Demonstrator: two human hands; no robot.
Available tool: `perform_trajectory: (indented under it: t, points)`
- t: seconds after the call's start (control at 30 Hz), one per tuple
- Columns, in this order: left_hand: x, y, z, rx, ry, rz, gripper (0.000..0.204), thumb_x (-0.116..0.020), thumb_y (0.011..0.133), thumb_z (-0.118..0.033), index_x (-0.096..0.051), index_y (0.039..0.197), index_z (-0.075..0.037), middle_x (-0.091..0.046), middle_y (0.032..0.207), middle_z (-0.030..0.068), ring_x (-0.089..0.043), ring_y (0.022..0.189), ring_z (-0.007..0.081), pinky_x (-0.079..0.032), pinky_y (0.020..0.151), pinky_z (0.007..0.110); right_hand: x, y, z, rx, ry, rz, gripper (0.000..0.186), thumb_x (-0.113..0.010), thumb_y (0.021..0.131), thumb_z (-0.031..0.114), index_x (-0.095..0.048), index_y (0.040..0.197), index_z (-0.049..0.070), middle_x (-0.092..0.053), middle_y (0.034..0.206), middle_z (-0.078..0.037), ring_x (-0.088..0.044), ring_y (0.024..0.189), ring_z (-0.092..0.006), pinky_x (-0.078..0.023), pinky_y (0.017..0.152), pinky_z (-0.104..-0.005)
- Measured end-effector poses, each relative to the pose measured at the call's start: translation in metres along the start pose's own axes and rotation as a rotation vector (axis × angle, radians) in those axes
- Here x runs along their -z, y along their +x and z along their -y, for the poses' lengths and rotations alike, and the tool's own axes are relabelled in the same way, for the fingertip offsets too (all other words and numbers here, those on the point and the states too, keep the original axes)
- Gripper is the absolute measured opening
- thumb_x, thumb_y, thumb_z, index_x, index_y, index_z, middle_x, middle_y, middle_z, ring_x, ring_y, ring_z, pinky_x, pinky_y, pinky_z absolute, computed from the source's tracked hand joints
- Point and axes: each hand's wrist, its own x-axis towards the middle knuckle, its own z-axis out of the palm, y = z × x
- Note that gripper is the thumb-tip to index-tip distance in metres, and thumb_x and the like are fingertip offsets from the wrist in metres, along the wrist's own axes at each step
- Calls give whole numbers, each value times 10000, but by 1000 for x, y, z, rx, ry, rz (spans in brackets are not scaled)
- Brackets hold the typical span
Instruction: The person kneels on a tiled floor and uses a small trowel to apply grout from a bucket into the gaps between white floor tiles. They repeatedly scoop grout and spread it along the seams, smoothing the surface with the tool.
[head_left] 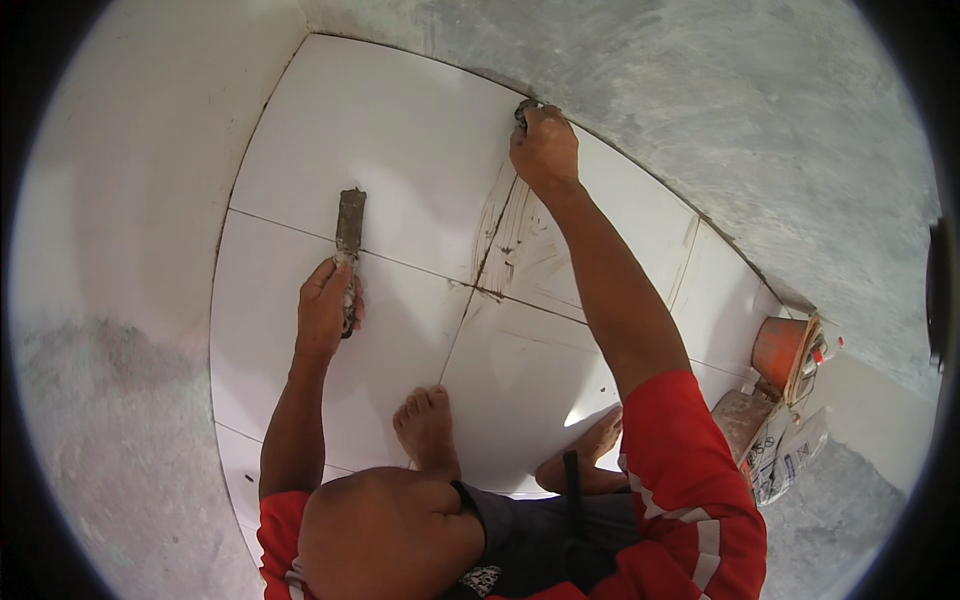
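White floor tiles [330, 120] with thin dark joints lie below me. My left hand [322, 310] is closed around the handle of a narrow, flat trowel [350, 215], whose blade is coated in grey-brown mortar and points away from me over a joint. Farther off and to the right, my right hand [548, 155] presses a small dark wad [523, 112] to the tile edge at the foot of the far wall. Fingers hide most of that wad, so its material cannot be made out. Brown smears [515, 235] streak the tiles along the joint nearer me.
A bare plaster wall [130, 220] bounds the left side; a grey cement wall [740, 120] runs along the far right. At right stand an orange bucket [777, 350] and a crumpled plastic bag [785, 460]. My bare feet [425, 425] rest on the tiles.
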Motion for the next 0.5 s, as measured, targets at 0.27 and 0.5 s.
perform_trajectory:
  t: [0.27,0.5]
  points:
    - [2,1,3,-7,47,2,223,-496,1048,-246,-600,983,-60,-581,725,15,-541,517,97,-437,441,271,19,-11,-29,166,-82,53,228,-688,791,68,-720,1013,27,-670,986,-198,-656,960,-399,-544,874,-473]
    - [4,1,5,-34,47,23,228,-492,1052,-248,-611,1079,-55,-575,731,14,-539,507,104,-431,418,270,33,6,-62,192,0,23,303,-690,782,26,-748,1078,60,-673,1029,-189,-639,992,-389,-546,880,-457]
